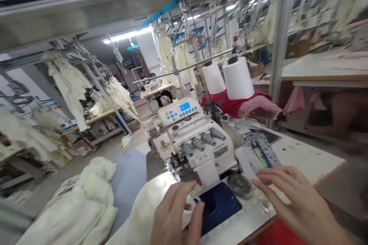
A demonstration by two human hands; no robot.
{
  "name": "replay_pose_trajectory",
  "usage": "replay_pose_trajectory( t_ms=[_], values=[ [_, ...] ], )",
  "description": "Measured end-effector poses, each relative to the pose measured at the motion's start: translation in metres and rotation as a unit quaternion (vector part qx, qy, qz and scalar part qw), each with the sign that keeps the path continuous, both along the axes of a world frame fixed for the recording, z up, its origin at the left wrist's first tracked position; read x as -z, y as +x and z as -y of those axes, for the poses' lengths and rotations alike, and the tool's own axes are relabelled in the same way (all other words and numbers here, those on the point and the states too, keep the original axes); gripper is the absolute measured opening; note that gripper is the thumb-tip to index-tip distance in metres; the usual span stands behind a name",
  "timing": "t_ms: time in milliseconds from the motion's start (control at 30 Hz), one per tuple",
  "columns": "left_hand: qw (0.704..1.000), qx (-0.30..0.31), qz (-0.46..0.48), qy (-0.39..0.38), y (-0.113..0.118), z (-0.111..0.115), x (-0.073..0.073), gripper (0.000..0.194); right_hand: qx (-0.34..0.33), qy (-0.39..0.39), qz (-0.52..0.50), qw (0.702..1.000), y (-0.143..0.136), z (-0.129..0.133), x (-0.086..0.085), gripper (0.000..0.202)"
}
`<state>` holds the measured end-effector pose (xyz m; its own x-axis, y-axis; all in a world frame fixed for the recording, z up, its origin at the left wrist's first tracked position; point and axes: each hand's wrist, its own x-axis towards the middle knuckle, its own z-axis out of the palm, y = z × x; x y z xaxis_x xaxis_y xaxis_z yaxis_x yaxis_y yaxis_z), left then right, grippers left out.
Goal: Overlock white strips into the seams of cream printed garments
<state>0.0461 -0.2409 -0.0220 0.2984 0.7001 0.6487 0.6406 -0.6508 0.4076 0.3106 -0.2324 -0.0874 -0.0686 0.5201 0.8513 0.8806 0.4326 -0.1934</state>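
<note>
My left hand (pixel 178 214) is at the front of a white overlock sewing machine (pixel 198 141), its thumb and fingers curled around a bit of cream fabric (pixel 152 195). This fabric spreads left from the hand and lies up against the needle area. My right hand (pixel 299 203) hovers over the right side of the machine table, fingers stretched out and apart, with nothing visible in them. Its fingertips are close to a white tray (pixel 245 164) and some pens (pixel 261 155). Between the hands are a dark blue plate (pixel 220 204) and a round dark grey disc (pixel 240 184).
A cream fabric heap (pixel 92 195) lies at the left. Two white thread cones (pixel 237 78) stand behind the machine, beside red and pink cloth (pixel 255 105). A metal post (pixel 280 42) rises at the right. Hanging cream garments (pixel 67 84) and other worktables fill the background.
</note>
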Motion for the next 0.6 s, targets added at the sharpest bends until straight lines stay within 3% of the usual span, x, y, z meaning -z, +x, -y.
replay_pose_trajectory(
  t_ms=[100,200,267,433,500,600],
  values=[
    [0.981,0.011,0.055,-0.185,0.007,0.006,-0.008,0.054,-0.147,-0.005,0.036,0.989,-0.06,0.017,-0.005,0.011],
    [0.948,0.002,0.089,-0.307,-0.004,0.009,-0.014,0.031,-0.225,0.03,0.064,0.972,-0.102,0.022,-0.001,0.018],
    [0.926,-0.002,0.117,-0.358,-0.018,0.012,-0.017,0.02,-0.275,0.065,0.087,0.955,-0.114,0.018,0.002,0.025],
    [0.908,-0.002,0.122,-0.402,-0.047,0.011,-0.03,0.019,-0.324,0.151,0.219,0.908,-0.115,-0.009,0.003,0.036],
    [0.915,-0.016,0.105,-0.389,-0.052,-0.002,-0.034,0.018,-0.328,0.153,0.208,0.909,-0.115,-0.022,0.005,0.037],
    [0.944,-0.067,0.067,-0.315,-0.057,-0.029,-0.032,0.013,-0.326,0.109,0.111,0.932,-0.116,-0.038,0.012,0.04]
  ],
)
